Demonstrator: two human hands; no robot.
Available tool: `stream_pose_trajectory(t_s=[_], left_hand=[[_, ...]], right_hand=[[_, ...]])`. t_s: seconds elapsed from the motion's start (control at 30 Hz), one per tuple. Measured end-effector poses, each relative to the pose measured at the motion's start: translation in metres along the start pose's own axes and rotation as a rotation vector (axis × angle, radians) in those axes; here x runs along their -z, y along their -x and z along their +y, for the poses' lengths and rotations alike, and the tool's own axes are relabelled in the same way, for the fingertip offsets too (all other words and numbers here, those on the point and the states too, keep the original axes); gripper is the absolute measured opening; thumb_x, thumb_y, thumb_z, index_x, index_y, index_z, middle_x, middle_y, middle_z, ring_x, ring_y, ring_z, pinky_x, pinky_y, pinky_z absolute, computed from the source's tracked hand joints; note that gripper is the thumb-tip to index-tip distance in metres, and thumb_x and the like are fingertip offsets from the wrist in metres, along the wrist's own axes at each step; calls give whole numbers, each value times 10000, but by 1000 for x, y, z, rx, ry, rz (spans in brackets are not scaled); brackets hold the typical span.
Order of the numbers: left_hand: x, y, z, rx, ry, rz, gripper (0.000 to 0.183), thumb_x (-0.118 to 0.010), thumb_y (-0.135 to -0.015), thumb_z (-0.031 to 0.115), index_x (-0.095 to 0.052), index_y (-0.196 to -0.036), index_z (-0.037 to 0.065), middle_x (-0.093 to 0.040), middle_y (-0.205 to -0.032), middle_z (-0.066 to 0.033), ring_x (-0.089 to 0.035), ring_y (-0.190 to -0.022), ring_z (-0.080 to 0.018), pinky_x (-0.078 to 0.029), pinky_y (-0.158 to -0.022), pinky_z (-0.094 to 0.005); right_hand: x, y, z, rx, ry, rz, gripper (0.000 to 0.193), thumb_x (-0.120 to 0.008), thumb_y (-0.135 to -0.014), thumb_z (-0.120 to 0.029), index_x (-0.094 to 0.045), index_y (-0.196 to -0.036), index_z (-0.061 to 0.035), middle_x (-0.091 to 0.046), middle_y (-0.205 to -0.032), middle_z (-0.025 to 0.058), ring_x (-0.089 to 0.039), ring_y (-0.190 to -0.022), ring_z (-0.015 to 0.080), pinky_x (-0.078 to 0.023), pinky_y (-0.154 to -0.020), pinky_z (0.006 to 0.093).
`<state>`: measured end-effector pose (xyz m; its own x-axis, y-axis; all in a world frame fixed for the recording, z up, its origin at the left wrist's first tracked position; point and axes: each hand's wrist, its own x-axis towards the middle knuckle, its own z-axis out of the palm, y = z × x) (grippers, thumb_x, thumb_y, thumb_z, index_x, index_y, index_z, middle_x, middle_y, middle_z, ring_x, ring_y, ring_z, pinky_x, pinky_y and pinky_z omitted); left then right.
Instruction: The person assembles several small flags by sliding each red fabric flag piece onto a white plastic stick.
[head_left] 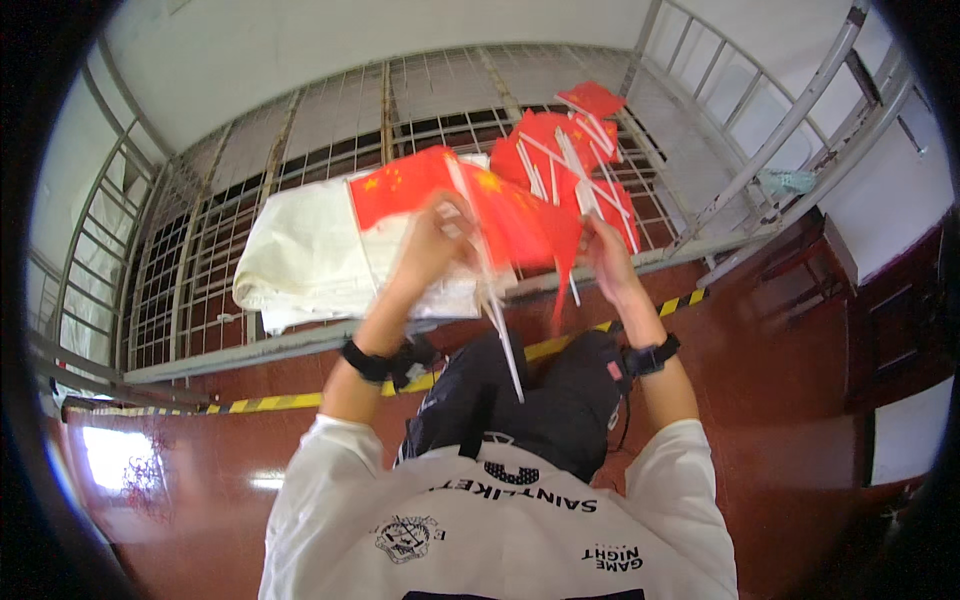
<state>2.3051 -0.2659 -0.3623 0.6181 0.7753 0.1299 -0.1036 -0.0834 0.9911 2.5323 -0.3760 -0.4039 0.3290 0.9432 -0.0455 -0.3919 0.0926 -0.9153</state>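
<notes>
My left hand is closed around the thin white sticks of a small red flag with yellow stars. The flag's cloth stretches to the right and is blurred by motion. My right hand pinches its far edge, with one corner hanging down. Beyond my left hand, another red flag lies spread over a folded white sheet or sack. Several more red flags with white sticks are heaped loosely behind my right hand, their sticks pointing different ways.
The flags and white sheet rest on a metal mesh bed frame with bars at both ends. Its front rail runs before my knees. Yellow-black tape crosses the red floor. A pale greenish thing hangs at the right post.
</notes>
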Motion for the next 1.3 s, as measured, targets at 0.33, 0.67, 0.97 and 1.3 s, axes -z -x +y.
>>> stream_pose_trajectory(t_s=[0.33,0.67,0.97,1.3], left_hand=[[155,-36,-44,233,-1000,373,367,-558,-816,198,-420,-1107,23,-556,-928,-224,-621,-690,-309,-501,-669,-406],[34,24,6,-167,-821,-90,243,-553,-846,217,-568,-951,-1,-621,-859,-148,-601,-711,-205,-474,-661,-298],[-41,10,-30,-154,-249,-306,296,-498,-891,164,-513,-1106,-40,-621,-947,-135,-594,-861,-159,-479,-733,-265],[-100,41,-54,5,-43,-165,202,-480,-905,156,-556,-882,-29,-616,-755,-59,-599,-706,-113,-483,-578,-246]], right_hand=[[9,-21,43,165,1648,63,288,-639,-736,-157,-530,-916,39,-596,-829,229,-581,-788,382,-465,-675,461],[17,-26,54,195,1315,161,221,-689,-684,-173,-587,-722,20,-599,-671,190,-604,-660,327,-462,-595,378],[-23,42,-5,1,618,-93,102,-529,-849,-73,-527,-904,13,-549,-655,30,-475,-486,74,-384,-433,211],[5,83,18,-209,685,-306,310,-449,-911,-297,-542,-967,-7,-578,-779,46,-559,-621,100,-448,-520,229]])
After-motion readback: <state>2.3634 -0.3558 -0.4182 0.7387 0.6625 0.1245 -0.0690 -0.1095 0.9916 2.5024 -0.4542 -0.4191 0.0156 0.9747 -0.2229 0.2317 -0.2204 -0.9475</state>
